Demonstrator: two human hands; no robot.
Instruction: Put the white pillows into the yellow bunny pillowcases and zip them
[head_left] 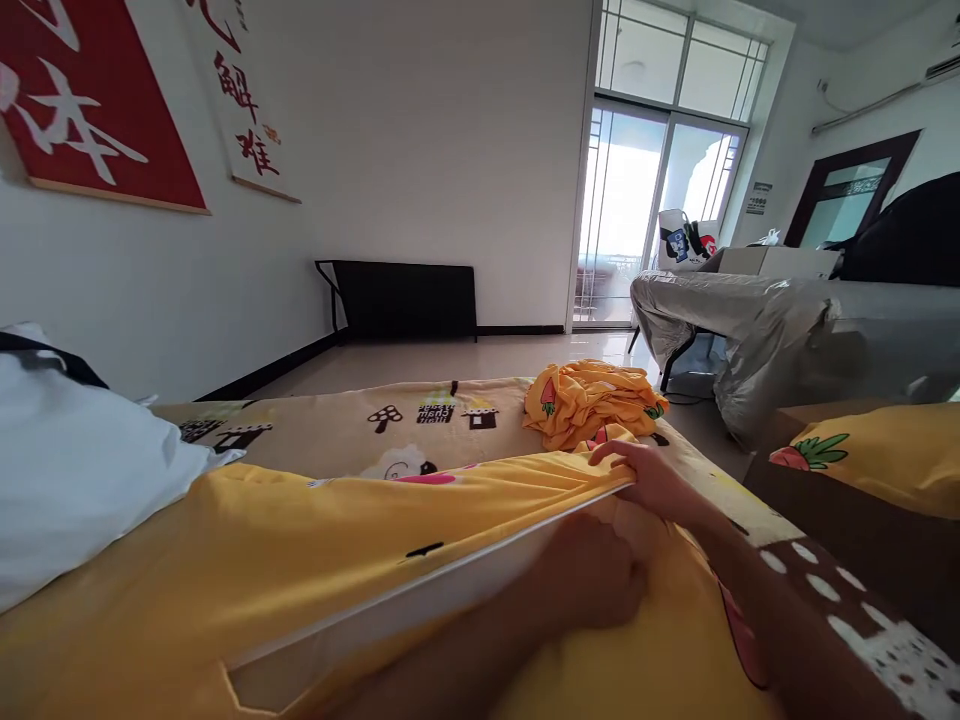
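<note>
Yellow cover [300, 535] lies beneath curled left hand [596, 572] — right hand [641, 475] gripping its edge.

I'm on the left hand [600, 572], and it's a blur, its grip hidden from me; the red scroll [142, 125] runs off-frame, the wall notice [759, 198] too tiny to read!

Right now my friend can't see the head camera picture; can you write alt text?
A person's right hand grips the edge of a yellow cloth, while the left hand is curled at its white-edged opening. Beneath is a beige patterned blanket, with crumpled orange cloth beyond and a white bundle at left.
</note>
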